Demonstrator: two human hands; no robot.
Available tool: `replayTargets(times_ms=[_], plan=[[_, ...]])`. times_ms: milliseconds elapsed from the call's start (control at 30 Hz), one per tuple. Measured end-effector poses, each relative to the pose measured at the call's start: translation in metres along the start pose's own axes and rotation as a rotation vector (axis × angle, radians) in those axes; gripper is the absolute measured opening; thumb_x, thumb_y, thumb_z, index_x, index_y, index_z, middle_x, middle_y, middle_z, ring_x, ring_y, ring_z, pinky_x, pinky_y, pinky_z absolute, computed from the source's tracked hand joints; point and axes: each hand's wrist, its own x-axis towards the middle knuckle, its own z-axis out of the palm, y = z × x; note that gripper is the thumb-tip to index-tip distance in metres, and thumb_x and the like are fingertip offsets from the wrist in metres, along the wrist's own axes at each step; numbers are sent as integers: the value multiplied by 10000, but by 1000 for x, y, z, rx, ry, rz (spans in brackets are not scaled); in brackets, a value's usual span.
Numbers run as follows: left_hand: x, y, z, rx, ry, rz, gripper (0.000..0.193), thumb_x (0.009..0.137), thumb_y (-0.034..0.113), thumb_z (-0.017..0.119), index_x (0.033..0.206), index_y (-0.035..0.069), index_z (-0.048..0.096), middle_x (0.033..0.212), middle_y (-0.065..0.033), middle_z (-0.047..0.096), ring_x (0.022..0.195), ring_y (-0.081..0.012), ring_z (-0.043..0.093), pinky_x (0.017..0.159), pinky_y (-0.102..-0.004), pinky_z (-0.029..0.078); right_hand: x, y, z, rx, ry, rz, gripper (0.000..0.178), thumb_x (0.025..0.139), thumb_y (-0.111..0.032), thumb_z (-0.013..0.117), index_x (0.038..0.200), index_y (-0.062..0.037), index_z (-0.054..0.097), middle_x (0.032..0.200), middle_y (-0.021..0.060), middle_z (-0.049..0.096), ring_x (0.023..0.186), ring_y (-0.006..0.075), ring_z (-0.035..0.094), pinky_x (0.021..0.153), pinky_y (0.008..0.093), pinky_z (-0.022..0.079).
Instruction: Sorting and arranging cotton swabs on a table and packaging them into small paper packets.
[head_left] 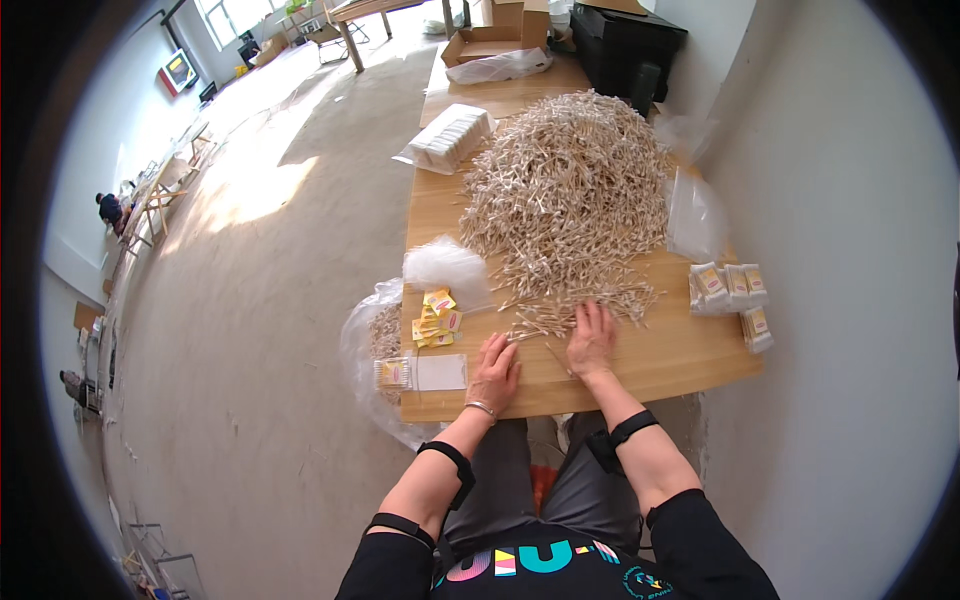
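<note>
A big heap of thin wooden cotton-tipped sticks [570,190] covers the middle of a long wooden table [690,355]. My right hand [592,338] lies flat, fingers spread, on the near fringe of the heap, touching a loose bunch of sticks [545,322]. My left hand [496,371] rests palm down on the bare wood just left of it, fingers apart, holding nothing that I can see. Left of that hand lie small yellow labels [436,320] and a flat clear packet [422,373] partly filled with sticks.
Filled packets [728,287] lie at the table's right edge, with empty clear bags [693,213] behind them. A stack of white bags [451,137] and cardboard boxes [495,38] sit farther back. A plastic sack [374,345] hangs off the left edge. A wall runs along the right.
</note>
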Motion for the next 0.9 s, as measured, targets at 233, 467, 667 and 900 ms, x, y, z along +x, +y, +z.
replayTargets(times_ms=[233,467,667,900], plan=[[-4,-7,0,-67,64,-17,369,824,-15,502,1187,32,546,1283,-185,488,1256,-342,408,1041,-412,359,-13,-33,-3,-14,43,-232,385,785,-121,548,1169,-101,572,1254,68,498,1223,291,383,1044,434,280],[-4,-6,3,-59,116,-9,336,823,3,538,1157,32,571,1280,-181,498,1242,-341,427,1025,-405,379,-35,-59,0,204,-64,-359,304,767,-104,571,1066,-99,621,1088,39,569,1100,247,468,968,391,340],[-2,-4,4,-102,133,-1,282,787,1,580,1069,16,592,1162,-170,552,1159,-360,480,993,-416,399,-26,-26,-6,219,-43,-218,206,787,-126,605,988,-111,643,1063,39,580,1048,253,496,907,378,367],[-7,-8,0,-67,140,-35,300,747,-15,585,1044,20,590,1091,-165,560,1115,-350,496,987,-427,401,-12,-10,-24,24,149,-121,181,776,-175,627,950,-143,665,1050,13,593,1087,255,465,945,384,362]])
